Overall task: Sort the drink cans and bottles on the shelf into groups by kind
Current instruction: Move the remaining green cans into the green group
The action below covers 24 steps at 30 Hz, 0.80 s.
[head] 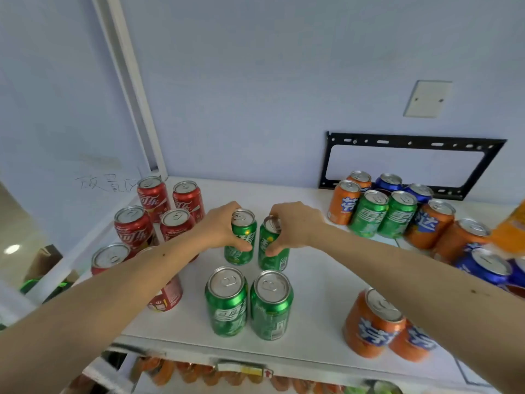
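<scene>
My left hand grips a green can standing mid-shelf, and my right hand grips a second green can right beside it, tilted a little. Two more green cans stand side by side just in front of them. Several red cans are grouped on the left of the white shelf. On the right stands a mixed cluster: orange cans, two green cans and blue cans. Two orange cans stand at the front right.
A black metal bracket hangs on the wall behind the right cluster. A white frame post rises at the shelf's back left corner. The shelf's front edge runs below the near cans, with orange items on the level beneath.
</scene>
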Motion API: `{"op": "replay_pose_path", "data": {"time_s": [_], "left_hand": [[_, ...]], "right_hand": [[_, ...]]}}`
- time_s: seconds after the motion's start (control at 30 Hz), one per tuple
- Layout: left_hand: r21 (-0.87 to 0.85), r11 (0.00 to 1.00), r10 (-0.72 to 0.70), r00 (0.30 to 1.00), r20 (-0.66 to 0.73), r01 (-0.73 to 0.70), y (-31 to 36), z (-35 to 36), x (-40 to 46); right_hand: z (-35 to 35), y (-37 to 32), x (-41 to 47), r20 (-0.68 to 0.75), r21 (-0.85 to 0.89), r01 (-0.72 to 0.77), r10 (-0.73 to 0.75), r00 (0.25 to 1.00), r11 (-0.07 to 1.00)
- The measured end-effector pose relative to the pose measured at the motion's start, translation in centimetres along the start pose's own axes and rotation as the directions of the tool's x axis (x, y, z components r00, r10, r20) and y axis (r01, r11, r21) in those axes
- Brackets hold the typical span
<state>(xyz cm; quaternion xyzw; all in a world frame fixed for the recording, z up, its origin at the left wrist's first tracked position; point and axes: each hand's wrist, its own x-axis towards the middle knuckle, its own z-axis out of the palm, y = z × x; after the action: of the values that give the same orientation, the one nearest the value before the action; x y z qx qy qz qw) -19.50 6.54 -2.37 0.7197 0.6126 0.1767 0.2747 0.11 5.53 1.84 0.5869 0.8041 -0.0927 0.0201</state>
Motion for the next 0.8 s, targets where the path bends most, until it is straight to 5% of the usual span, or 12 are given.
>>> {"op": "replay_pose_path", "data": {"time_s": [0.27, 0.43, 0.6, 0.8], "left_hand": [[0.03, 0.999, 0.009, 0.998, 0.063, -0.011, -0.6, -0.5, -0.9], [-0.148, 0.989, -0.009, 0.997, 0.074, 0.02, 0.5, -2.6, -0.7], [-0.221, 0.975, 0.023, 1.0, -0.007, -0.024, 4.1, -4.0, 0.7], [-0.136, 0.972, 0.201, 0.976, 0.081, -0.189, 12.3, -1.0, 4.3]], "right_hand": [[1.7, -1.7, -1.4, -0.039, -0.007, -0.008, 0.008, 0.999, 1.0], [0.4, -0.1, -2.1, 0.028, 0.121, -0.001, -0.002, 1.0, 0.993], [-2.7, 5.6, -4.0, 0.007, 0.21, -0.044, 0.043, 0.999, 0.977], [-5.2, 15.7, -4.5, -0.096, 0.084, -0.194, 0.201, 0.975, 0.977]]}}
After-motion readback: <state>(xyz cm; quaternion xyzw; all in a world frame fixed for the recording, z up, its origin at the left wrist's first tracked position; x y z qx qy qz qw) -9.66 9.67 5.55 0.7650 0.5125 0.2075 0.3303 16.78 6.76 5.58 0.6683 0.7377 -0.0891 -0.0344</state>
